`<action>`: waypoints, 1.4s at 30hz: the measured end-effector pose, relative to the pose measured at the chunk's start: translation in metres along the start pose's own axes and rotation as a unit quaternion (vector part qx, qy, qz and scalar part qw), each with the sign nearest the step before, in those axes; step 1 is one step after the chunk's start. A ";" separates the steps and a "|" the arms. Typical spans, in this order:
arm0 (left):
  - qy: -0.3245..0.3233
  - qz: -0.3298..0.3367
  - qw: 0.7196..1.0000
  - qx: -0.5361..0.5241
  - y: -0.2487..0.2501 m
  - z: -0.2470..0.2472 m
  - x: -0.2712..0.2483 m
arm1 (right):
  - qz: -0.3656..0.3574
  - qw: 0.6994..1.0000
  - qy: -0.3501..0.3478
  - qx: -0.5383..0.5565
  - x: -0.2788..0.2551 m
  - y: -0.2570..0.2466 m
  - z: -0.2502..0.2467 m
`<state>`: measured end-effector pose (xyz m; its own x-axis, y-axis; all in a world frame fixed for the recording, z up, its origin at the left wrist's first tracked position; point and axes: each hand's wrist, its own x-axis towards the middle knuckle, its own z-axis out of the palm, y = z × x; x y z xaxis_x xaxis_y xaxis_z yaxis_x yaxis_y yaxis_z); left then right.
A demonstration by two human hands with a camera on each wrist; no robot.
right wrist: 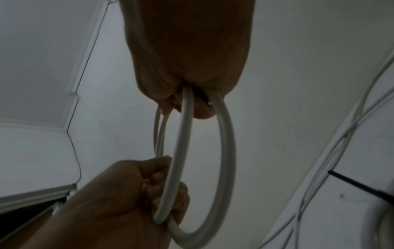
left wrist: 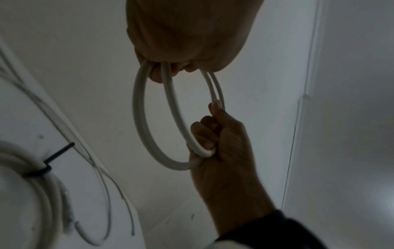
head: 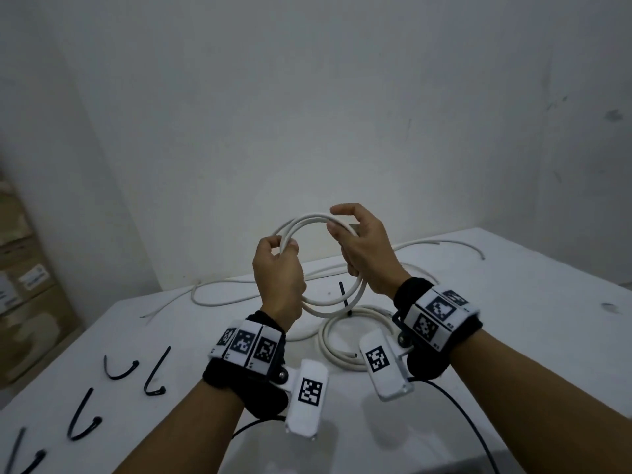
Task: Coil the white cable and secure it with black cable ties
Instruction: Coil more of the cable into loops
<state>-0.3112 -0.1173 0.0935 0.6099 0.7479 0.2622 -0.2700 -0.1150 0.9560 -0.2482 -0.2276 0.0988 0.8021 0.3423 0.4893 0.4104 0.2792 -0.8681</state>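
Note:
I hold a round coil of white cable [head: 328, 302] upright above the white table [head: 496, 336]. My left hand [head: 278, 265] grips the coil's left side, its fingers curled round the loops [left wrist: 140, 109]. My right hand [head: 359, 248] grips the right side of the same coil [right wrist: 226, 151]. Below, a second white coil [head: 345, 340] lies flat on the table, bound by a black cable tie [head: 344, 297] whose tail sticks up. Several loose black cable ties [head: 150, 374] lie at the table's front left.
More loose white cable [head: 444, 242] snakes across the far part of the table. Cardboard boxes [head: 24, 268] stand at the left beyond the table edge. A plain wall rises behind. Thin black wires [head: 461, 415] run from my wrist cameras.

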 end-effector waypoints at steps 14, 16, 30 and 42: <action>0.028 0.092 0.992 0.082 -0.005 -0.020 0.005 | 0.041 0.991 0.011 0.127 0.007 -0.001 -0.007; 0.037 0.162 0.976 0.144 -0.006 -0.025 0.006 | 0.040 0.991 0.007 0.129 0.007 -0.001 -0.008; -0.265 -0.006 0.961 0.077 0.002 -0.035 0.016 | -0.024 0.999 0.048 -0.005 0.012 0.006 -0.010; -0.340 -0.205 0.903 -0.165 0.004 -0.044 0.024 | -0.021 0.997 0.031 -0.065 0.010 0.010 -0.012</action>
<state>-0.3303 -0.0717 0.0977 0.9951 0.0964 0.0230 -0.0569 0.3661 0.9288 -0.2306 -0.2318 0.0943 0.8065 0.2746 0.5236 0.4945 0.1721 -0.8520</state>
